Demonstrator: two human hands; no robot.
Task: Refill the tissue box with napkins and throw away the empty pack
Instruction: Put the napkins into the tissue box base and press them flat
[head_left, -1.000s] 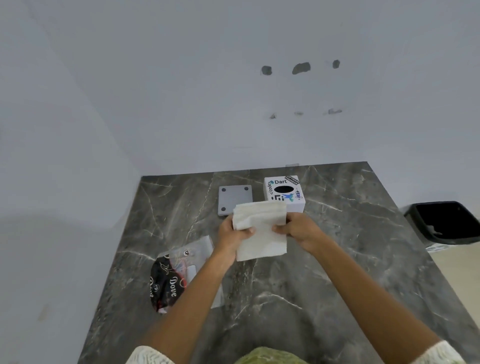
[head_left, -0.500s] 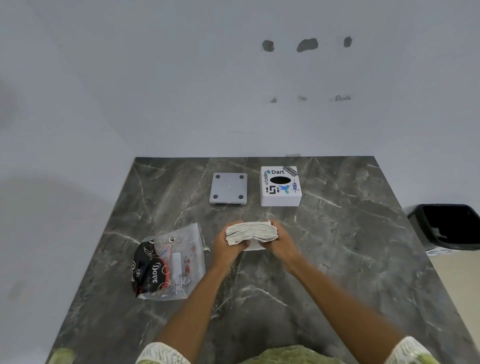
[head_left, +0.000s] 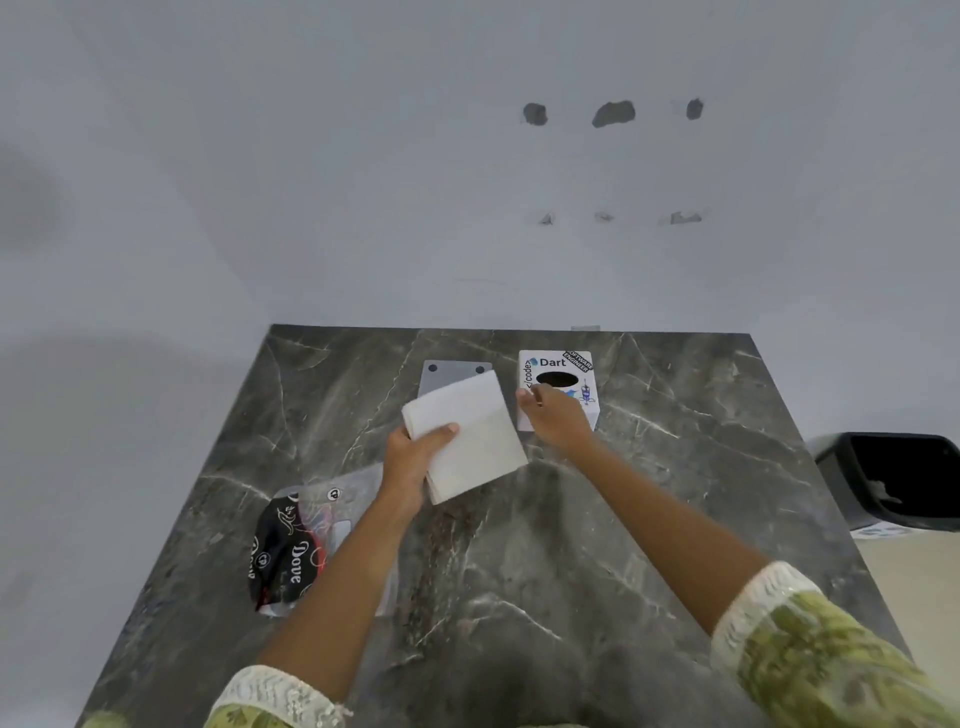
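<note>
White napkins (head_left: 470, 441): a stack held above the table, tilted, long side running near-left to far-right.
Left hand (head_left: 413, 467): clenched on the stack's near-left edge, thumb on top.
Tissue box (head_left: 563, 366): far right of the stack, hole facing up.
Right hand (head_left: 556, 415): nearer the box, fingertips touching its near-left edge; whether it grips, I cannot tell.
Base plate (head_left: 447, 371): just behind the stack.
Empty pack (head_left: 296, 551): near left on the marble table (head_left: 649, 519).
Bin (head_left: 893, 480): far off the right edge.

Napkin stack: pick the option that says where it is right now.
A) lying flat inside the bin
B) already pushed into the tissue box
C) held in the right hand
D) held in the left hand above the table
D: the left hand grips the napkin stack above the table, while the right hand reaches to the tissue box.
</note>
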